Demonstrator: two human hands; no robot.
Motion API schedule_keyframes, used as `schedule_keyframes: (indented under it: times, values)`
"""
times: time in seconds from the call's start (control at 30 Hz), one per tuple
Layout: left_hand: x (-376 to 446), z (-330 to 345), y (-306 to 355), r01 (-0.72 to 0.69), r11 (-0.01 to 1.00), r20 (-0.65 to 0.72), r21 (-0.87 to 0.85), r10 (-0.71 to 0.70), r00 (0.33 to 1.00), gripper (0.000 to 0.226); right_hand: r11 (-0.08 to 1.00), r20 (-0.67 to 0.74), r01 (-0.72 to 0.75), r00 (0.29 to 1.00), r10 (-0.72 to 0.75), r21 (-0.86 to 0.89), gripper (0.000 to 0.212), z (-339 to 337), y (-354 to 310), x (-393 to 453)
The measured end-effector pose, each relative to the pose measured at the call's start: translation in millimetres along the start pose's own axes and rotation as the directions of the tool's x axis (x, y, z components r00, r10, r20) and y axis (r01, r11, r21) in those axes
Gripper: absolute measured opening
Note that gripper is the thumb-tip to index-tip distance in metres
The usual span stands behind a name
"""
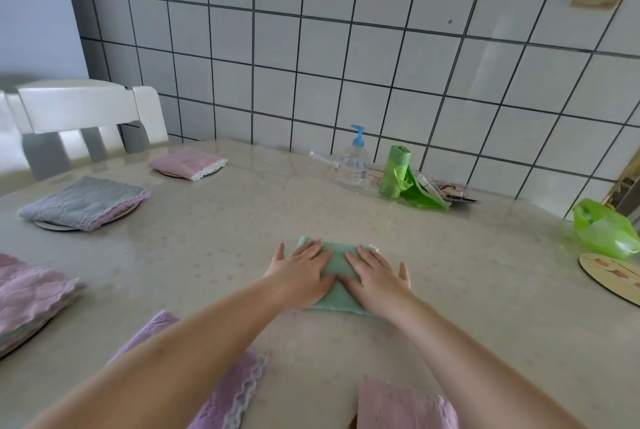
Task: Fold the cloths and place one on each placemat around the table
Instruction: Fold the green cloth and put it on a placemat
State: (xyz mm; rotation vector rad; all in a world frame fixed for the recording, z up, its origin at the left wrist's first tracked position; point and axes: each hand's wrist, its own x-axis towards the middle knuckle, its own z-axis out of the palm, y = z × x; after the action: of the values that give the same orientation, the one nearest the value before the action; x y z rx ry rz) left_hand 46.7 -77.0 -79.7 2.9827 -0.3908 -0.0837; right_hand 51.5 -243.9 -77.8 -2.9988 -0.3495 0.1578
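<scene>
A folded green cloth [337,264] lies flat in the middle of the table. My left hand [300,272] and my right hand [375,276] press down on it side by side, palms flat and fingers spread. A folded pink cloth [188,161] rests on a round placemat [169,173] at the far left. A grey cloth [83,201] covers another placemat [55,226]. A pink cloth [31,293] lies at the left edge. Two more pink cloths [228,394] [405,408] sit near me. One bare round placemat [613,276] shows at the right.
A white chair [79,113] stands behind the table's far left corner. Against the tiled wall are a pump bottle [355,165], a roll of green bags [394,170] and some clutter. A green plastic bag [602,227] lies by the right placemat.
</scene>
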Motion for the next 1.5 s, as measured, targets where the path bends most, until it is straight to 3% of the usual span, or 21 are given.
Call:
schedule_keyframes:
  times: [0.2, 0.27, 0.33, 0.4, 0.47, 0.53, 0.7, 0.8, 0.9, 1.0, 1.13, 1.17, 1.27, 1.37, 1.5]
  values:
    - [-5.9, -2.2, -17.7, 0.1, 0.994, 0.025, -0.05, -0.099, 0.995, 0.072, 0.993, 0.024, -0.122, 0.992, 0.122, 0.002, 0.066, -2.5, 29.7, -15.7]
    - [-9.6, -2.5, -23.0, 0.115, 0.99, 0.018, -0.086, -0.114, 0.993, 0.07, 0.988, -0.009, -0.136, 0.991, 0.137, 0.069, 0.062, -1.2, 36.1, -23.1]
    - [-16.6, -5.5, -28.9, 0.12, 0.962, -0.065, -0.244, -0.14, 0.988, 0.057, 0.959, -0.114, -0.15, 0.977, 0.182, 0.239, 0.047, -2.3, 40.9, -32.1]
    - [-26.0, -11.9, -32.4, 0.138, 0.886, -0.155, -0.442, -0.227, 0.961, 0.038, 0.872, -0.176, -0.156, 0.948, 0.264, 0.463, 0.036, -8.7, 41.2, -43.1]
    - [-29.6, -17.6, -37.2, 0.18, 0.839, -0.152, -0.513, -0.296, 0.943, 0.035, 0.793, -0.165, -0.141, 0.943, 0.29, 0.592, 0.034, -16.1, 36.1, -47.6]
    - [-28.5, -22.7, -37.8, 0.214, 0.771, -0.074, -0.6, -0.321, 0.944, 0.039, 0.712, -0.114, -0.131, 0.952, 0.285, 0.69, 0.029, -19.9, 29.6, -43.6]
    - [-18.3, -39.5, -41.3, 0.319, 0.497, 0.218, -0.807, -0.25, 0.943, 0.016, 0.308, 0.134, -0.218, 0.953, 0.271, 0.926, 0.013, -29.8, 31.1, -28.5]
    - [-7.6, -44.2, -52.6, 0.383, 0.391, 0.346, -0.837, -0.163, 0.924, 0.019, 0.149, 0.305, -0.336, 0.932, 0.196, 0.93, 0.011, -35.5, 46.2, -20.7]
    - [-1.1, -45.7, -56.0, 0.43, 0.366, 0.424, -0.825, -0.102, 0.9, 0.021, 0.216, 0.395, -0.412, 0.911, 0.117, 0.885, 0.012, -34.4, 47.9, -12.9]
    - [-3.8, -50.2, -49.5, 0.468, 0.276, 0.469, -0.84, -0.065, 0.881, 0.021, 0.296, 0.349, -0.368, 0.93, 0.116, 0.882, 0.012, -34.2, 40.1, -13.9]
    - [-22.3, -62.2, -29.7, 0.528, 0.039, 0.519, -0.848, -0.138, 0.844, 0.012, 0.395, 0.29, -0.329, 0.944, 0.156, 0.858, 0.006, -44.8, 22.9, -34.2]
    - [-28.8, -64.3, -24.3, 0.54, -0.027, 0.537, -0.841, -0.157, 0.829, 0.013, 0.35, 0.313, -0.357, 0.933, 0.179, 0.866, 0.005, -50.3, 18.6, -41.3]
    - [-45.4, -73.1, -7.2, 0.574, -0.173, 0.599, -0.8, -0.174, 0.782, 0.018, 0.053, 0.44, -0.457, 0.877, 0.194, 0.888, 0.011, -69.6, 10.0, -64.2]
    - [-56.2, -86.7, 15.3, 0.595, -0.273, 0.642, -0.756, -0.131, 0.756, 0.021, -0.027, 0.46, -0.466, 0.863, 0.209, 0.885, 0.013, -91.3, 10.6, -92.1]
    - [-67.8, -99.3, 56.6, 0.619, -0.265, 0.651, -0.739, -0.045, 0.758, 0.024, -0.175, 0.454, -0.419, 0.815, 0.361, 0.891, 0.015, -109.0, 26.7, -131.8]
